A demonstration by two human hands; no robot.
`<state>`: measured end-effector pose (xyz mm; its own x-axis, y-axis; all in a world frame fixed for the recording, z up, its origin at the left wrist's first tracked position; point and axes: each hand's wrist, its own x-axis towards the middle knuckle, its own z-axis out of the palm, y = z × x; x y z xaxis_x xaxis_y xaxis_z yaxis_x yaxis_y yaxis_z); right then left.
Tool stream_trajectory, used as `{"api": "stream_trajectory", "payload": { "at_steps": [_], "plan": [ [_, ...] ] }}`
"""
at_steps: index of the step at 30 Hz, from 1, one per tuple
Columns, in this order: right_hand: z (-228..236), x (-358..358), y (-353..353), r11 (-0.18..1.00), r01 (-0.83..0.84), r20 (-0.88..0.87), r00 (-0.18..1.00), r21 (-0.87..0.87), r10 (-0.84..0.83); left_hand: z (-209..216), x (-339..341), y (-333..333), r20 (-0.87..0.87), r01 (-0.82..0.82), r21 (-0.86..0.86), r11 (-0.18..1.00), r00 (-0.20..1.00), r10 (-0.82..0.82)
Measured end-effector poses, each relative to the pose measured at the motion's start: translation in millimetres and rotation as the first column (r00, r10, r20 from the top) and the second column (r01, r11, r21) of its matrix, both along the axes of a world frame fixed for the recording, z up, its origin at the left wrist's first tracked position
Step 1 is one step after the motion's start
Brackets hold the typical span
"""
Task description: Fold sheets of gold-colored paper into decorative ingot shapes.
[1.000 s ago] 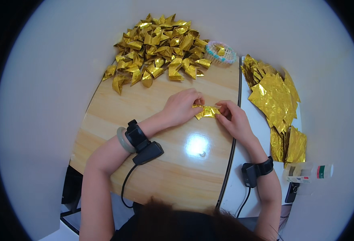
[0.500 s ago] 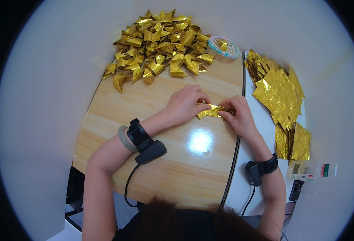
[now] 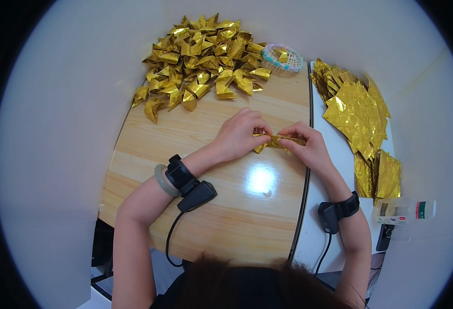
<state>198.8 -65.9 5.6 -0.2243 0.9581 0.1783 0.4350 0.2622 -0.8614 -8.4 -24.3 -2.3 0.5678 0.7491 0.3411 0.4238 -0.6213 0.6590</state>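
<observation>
A narrow folded strip of gold foil paper is held between my two hands, just above the wooden table. My left hand pinches its left end between thumb and fingers. On the strip's right part, my right hand closes with thumb and forefinger. The fingers cover much of the paper, so the exact folds are hidden. At the far left of the table lies a big heap of folded gold paper pieces.
A small woven basket with a pastel rim stands beside the heap, gold paper inside. On the white surface at right lie stacked gold foil sheets and a clear bottle on its side. Cabled black bands circle both wrists.
The gold paper strip has turned in my fingers and now shows a narrower, darker face. Both hands keep their grip. The whole view has shifted slightly.
</observation>
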Motion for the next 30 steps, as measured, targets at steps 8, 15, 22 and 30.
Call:
{"api": "stream_trajectory", "payload": {
  "at_steps": [8, 15, 22, 30],
  "plan": [
    [5.0, -2.6, -1.8, 0.99, 0.061, 0.004, 0.998, -0.131, -0.061, 0.7, 1.8, 0.6, 0.13, 0.041, -0.206, 0.978, 0.991, -0.014],
    [-3.2, -2.9, 2.0, 0.996, 0.075, 0.131, 0.989, -0.056, -0.067, 5.7, 3.8, -0.8, -0.002, -0.04, -0.242, 0.969, 0.999, 0.041],
    [-10.1, -3.5, 3.9, 0.997, 0.08, 0.231, 0.97, 0.002, -0.078, 1.5, 3.3, -1.4, -0.057, -0.01, 0.114, 0.993, 0.998, 0.017],
    [2.3, 8.7, 7.9, 0.999, 0.013, 0.189, 0.982, 0.034, -0.019, -11.6, 7.4, -1.8, -0.051, 0.258, 0.159, 0.953, 0.966, -0.253]
  ]
}}
